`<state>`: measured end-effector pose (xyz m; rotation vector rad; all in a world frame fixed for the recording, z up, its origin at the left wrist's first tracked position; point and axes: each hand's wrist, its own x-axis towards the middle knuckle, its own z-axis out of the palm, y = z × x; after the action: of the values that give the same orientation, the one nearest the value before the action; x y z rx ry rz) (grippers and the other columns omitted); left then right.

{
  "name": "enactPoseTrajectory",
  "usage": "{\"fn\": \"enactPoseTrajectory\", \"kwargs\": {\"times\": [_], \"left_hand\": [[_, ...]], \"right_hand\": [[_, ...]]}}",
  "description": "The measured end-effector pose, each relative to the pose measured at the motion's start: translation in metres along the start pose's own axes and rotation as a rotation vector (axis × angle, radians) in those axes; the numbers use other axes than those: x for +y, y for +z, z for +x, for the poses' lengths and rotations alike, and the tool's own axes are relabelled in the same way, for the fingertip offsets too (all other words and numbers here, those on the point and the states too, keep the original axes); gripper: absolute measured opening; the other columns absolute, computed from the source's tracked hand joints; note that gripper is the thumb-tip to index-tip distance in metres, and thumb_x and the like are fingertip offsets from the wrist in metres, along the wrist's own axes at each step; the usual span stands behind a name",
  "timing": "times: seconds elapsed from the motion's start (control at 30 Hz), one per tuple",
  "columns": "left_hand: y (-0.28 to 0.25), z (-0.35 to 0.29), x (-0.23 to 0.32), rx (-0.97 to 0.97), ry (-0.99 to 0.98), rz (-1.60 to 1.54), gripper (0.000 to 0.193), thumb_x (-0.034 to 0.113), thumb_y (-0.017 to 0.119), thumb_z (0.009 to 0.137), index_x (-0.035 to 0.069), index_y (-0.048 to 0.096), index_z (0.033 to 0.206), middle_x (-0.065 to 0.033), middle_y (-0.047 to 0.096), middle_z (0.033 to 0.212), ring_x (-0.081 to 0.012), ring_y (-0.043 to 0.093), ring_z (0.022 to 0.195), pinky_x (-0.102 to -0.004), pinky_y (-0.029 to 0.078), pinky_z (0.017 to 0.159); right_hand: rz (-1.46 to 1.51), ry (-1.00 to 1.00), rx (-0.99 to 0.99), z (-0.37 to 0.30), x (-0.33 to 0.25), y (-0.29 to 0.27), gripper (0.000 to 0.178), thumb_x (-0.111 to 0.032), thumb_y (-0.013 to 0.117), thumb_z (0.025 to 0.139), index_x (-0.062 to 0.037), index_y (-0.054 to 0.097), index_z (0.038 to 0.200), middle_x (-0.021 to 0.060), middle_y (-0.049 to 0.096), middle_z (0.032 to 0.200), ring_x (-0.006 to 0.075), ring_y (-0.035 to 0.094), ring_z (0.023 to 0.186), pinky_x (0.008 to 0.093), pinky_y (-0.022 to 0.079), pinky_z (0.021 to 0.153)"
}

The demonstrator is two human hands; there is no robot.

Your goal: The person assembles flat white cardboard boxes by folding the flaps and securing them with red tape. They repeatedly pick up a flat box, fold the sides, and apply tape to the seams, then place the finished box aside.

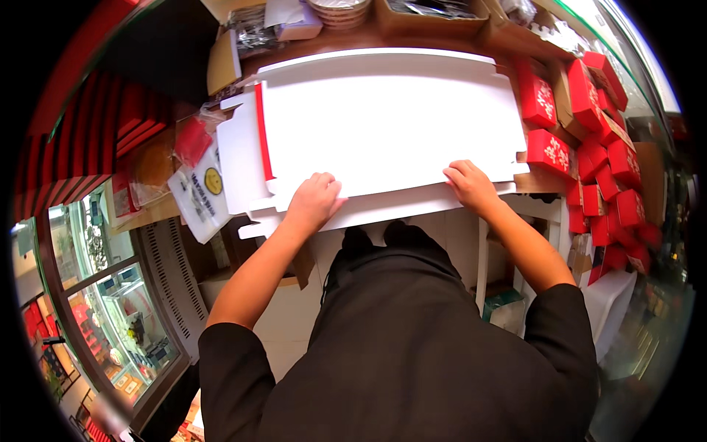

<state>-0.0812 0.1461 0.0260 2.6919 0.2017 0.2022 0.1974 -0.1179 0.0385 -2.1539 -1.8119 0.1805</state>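
A large sheet of white cardboard, cut as a flat box blank, lies on the table in front of me. Flaps and tabs run along its sides, and a red strip shows at its left fold. My left hand is closed on the near edge, left of the middle, with the thumb pointing right. Farther right, my right hand grips the same near edge with its fingers curled over the top. Between the hands the near flap slopes down toward me.
Red boxes are piled at the right, close to the blank. Cardboard cartons and packets line the back. A plastic bag with a yellow face lies left of the blank. Striped red and black boxes stand at the far left.
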Motion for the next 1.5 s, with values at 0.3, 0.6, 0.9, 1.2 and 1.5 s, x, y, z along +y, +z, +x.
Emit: {"fn": "enactPoseTrajectory", "kwargs": {"times": [0.3, 0.6, 0.9, 1.2, 1.5], "left_hand": [[-0.041, -0.045, -0.046, 0.169, -0.525, -0.155, 0.059, 0.035, 0.058, 0.093, -0.001, 0.043, 0.137, -0.0242, 0.038, 0.144, -0.0349, 0.038, 0.134, -0.0414, 0.031, 0.111], [-0.038, -0.034, -0.025, 0.297, -0.401, 0.003, 0.035, 0.017, 0.066, 0.085, 0.001, 0.059, 0.115, -0.0153, 0.061, 0.113, -0.0333, 0.058, 0.106, -0.041, 0.046, 0.094], [-0.009, -0.012, 0.008, 0.03, -0.09, 0.037, 0.031, 0.006, 0.069, 0.075, 0.002, 0.061, 0.105, -0.013, 0.057, 0.1, -0.0308, 0.056, 0.096, -0.0387, 0.049, 0.081], [-0.023, 0.025, -0.012, -0.195, -0.518, -0.143, 0.02, 0.025, 0.06, 0.091, 0.006, 0.059, 0.099, -0.0166, 0.066, 0.082, -0.0364, 0.063, 0.081, -0.0447, 0.048, 0.073], [-0.022, 0.026, -0.004, -0.173, -0.543, -0.024, 0.025, 0.032, 0.057, 0.093, 0.008, 0.06, 0.088, -0.0135, 0.065, 0.077, -0.0361, 0.061, 0.075, -0.0438, 0.046, 0.067]], "right_hand": [[0.003, -0.038, 0.033, -0.002, 0.001, 0.002, 0.024, -0.008, 0.068, 0.079, -0.0022, 0.06, 0.101, 0.0114, 0.059, 0.102, 0.029, 0.058, 0.096, 0.0375, 0.049, 0.081], [0.042, -0.067, 0.042, -0.001, 0.007, 0.001, 0.021, -0.006, 0.067, 0.08, -0.0023, 0.06, 0.099, 0.0106, 0.06, 0.1, 0.0281, 0.058, 0.093, 0.0372, 0.048, 0.078], [0.022, -0.067, 0.036, 0.0, 0.001, -0.002, 0.019, -0.007, 0.065, 0.081, -0.0026, 0.06, 0.099, 0.0113, 0.059, 0.099, 0.0282, 0.057, 0.093, 0.0366, 0.048, 0.08], [0.122, 0.167, -0.319, 0.035, 0.037, -0.014, 0.017, -0.021, 0.06, 0.088, -0.0064, 0.063, 0.096, 0.0143, 0.063, 0.088, 0.0326, 0.061, 0.089, 0.0417, 0.049, 0.077], [0.041, 0.16, -0.211, 0.009, 0.063, -0.018, 0.027, -0.034, 0.06, 0.09, -0.0071, 0.064, 0.086, 0.0099, 0.065, 0.086, 0.0306, 0.062, 0.086, 0.0418, 0.05, 0.075]]}}
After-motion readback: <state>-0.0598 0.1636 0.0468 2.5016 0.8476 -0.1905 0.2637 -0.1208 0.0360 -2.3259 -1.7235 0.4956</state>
